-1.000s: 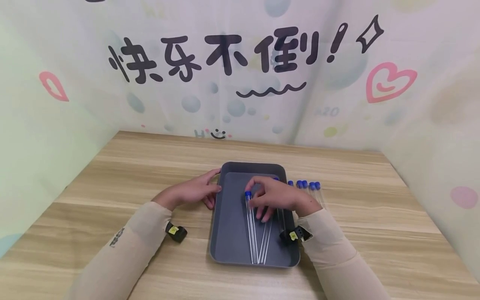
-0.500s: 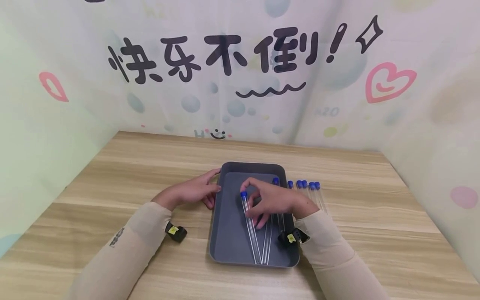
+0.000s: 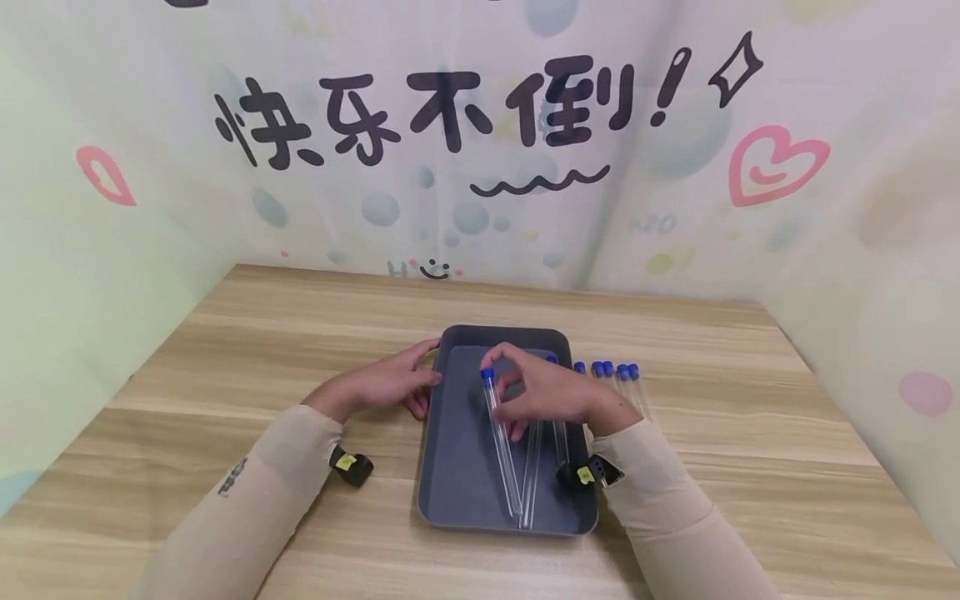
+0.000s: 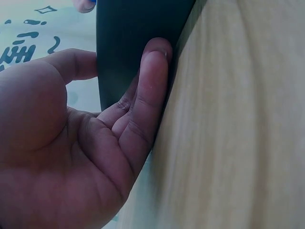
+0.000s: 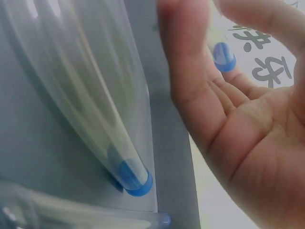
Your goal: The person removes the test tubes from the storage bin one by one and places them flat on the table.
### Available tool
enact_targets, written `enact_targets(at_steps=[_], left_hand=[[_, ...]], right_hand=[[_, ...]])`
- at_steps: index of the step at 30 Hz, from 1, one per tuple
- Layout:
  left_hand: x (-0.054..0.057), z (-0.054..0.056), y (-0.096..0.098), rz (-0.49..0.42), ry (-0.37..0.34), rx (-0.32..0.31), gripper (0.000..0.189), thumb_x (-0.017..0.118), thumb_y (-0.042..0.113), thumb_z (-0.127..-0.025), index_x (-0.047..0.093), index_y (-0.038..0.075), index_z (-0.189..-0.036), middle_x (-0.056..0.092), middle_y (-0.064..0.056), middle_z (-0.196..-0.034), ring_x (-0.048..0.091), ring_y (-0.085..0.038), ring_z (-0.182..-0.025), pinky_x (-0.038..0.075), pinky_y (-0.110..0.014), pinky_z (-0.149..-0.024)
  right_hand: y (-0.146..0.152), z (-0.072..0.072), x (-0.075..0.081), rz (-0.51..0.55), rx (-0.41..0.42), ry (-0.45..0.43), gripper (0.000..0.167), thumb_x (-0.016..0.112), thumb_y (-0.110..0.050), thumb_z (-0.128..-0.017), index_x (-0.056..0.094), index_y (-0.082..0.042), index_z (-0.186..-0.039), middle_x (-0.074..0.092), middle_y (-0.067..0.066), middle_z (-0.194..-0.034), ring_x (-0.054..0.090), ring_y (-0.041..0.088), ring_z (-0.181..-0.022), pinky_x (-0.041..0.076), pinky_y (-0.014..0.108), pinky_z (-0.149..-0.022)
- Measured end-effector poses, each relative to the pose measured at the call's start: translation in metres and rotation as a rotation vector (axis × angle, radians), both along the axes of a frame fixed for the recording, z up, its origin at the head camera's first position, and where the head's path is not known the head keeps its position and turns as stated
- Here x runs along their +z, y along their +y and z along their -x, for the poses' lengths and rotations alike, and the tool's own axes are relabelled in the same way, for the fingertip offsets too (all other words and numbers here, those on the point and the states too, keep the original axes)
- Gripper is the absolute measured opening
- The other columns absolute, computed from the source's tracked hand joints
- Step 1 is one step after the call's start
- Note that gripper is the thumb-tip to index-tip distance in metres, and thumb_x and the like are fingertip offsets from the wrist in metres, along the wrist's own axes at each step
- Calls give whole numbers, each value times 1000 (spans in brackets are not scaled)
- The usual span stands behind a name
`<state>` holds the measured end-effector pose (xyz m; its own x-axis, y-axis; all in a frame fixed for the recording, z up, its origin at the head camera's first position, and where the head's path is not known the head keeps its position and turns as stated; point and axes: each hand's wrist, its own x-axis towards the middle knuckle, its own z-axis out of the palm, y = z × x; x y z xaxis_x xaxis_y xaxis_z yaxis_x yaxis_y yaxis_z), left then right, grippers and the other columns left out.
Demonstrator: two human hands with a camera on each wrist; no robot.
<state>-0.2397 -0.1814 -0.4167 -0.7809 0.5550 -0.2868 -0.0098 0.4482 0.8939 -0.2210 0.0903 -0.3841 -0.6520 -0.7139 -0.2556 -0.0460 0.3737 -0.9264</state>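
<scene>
My right hand (image 3: pixel 551 387) pinches a clear test tube (image 3: pixel 502 457) near its blue cap, over the dark grey tray (image 3: pixel 450 492). That tube slants, its lower end close to the tray's near wall. Under the hand lies a second capped tube (image 3: pixel 532 475), and a third tube (image 3: pixel 561 442) is by the right wall, partly covered by hand and wrist. In the right wrist view two tubes (image 5: pixel 95 109) show inside the tray. My left hand (image 3: pixel 386 383) rests against the tray's left side, thumb at the wall; the left wrist view shows its fingers (image 4: pixel 150 90) touching the outer wall.
Right of the tray, several more blue-capped test tubes (image 3: pixel 637 387) lie on the wooden table (image 3: pixel 750 467), partly hidden by the right forearm. A printed cloth (image 3: pixel 660 217) hangs behind the table. Each wrist wears a small black camera (image 3: pixel 352 467).
The pinched tube's cap has shifted a little left and then up, and its lower end has risen slightly. My right hand moved with it; the left hand has stayed put.
</scene>
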Motion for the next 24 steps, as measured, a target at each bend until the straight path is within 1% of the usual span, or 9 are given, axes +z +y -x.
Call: enact_targets(at_steps=[4, 11, 16, 18, 20, 22, 24], left_hand=[[0, 0, 0, 5, 6, 0, 68, 44, 19, -105, 6, 18, -162, 67, -14, -92, 67, -20, -69, 61, -36, -71], [-1, -1, 1, 20, 6, 4, 68, 44, 19, -105, 6, 18, -162, 67, -14, -90, 67, -20, -69, 61, -35, -71], [-1, -2, 2, 21, -1, 9, 68, 44, 19, -105, 6, 18, -162, 67, -14, -89, 67, -20, -69, 61, -35, -71], [-1, -3, 2, 21, 1, 11, 68, 44, 19, -105, 6, 18, -162, 67, -14, -89, 66, -20, -69, 61, -35, -71], [-1, -3, 1, 20, 2, 10, 68, 43, 19, -105, 6, 18, -162, 66, -14, -89, 66, -20, -69, 61, -35, -71], [-1, -3, 1, 16, 5, 7, 68, 43, 18, -105, 6, 18, -162, 66, -14, -90, 66, -20, -70, 61, -35, -71], [-1, -3, 1, 7, 7, 6, 68, 43, 18, -105, 6, 18, -162, 66, -14, -90, 66, -20, -69, 61, -36, -71]], right_hand=[[1, 0, 2, 14, -35, 54, 60, 68, -1, -89, 36, -7, -140, 58, 9, -95, 68, 25, -65, 61, 50, -66], [3, 0, 5, 27, -85, 116, 57, 64, -2, -91, 38, -6, -142, 62, 10, -93, 66, 23, -66, 60, 45, -63], [4, 1, 6, 33, -152, 155, 52, 61, -4, -93, 43, -14, -141, 60, 11, -95, 63, 23, -65, 59, 45, -62], [5, 2, 8, 43, -177, 151, 51, 59, -4, -93, 44, -17, -141, 59, 11, -98, 62, 23, -64, 59, 47, -61], [7, 2, 10, 57, -202, 136, 51, 57, -3, -93, 44, -17, -141, 57, 12, -100, 61, 22, -64, 58, 48, -58], [9, 2, 14, 69, -221, 124, 51, 55, -2, -94, 43, -16, -142, 56, 12, -101, 60, 22, -65, 58, 48, -56], [11, 2, 18, 77, -238, 113, 51, 53, -2, -94, 43, -15, -142, 55, 12, -101, 59, 22, -66, 57, 44, -55]])
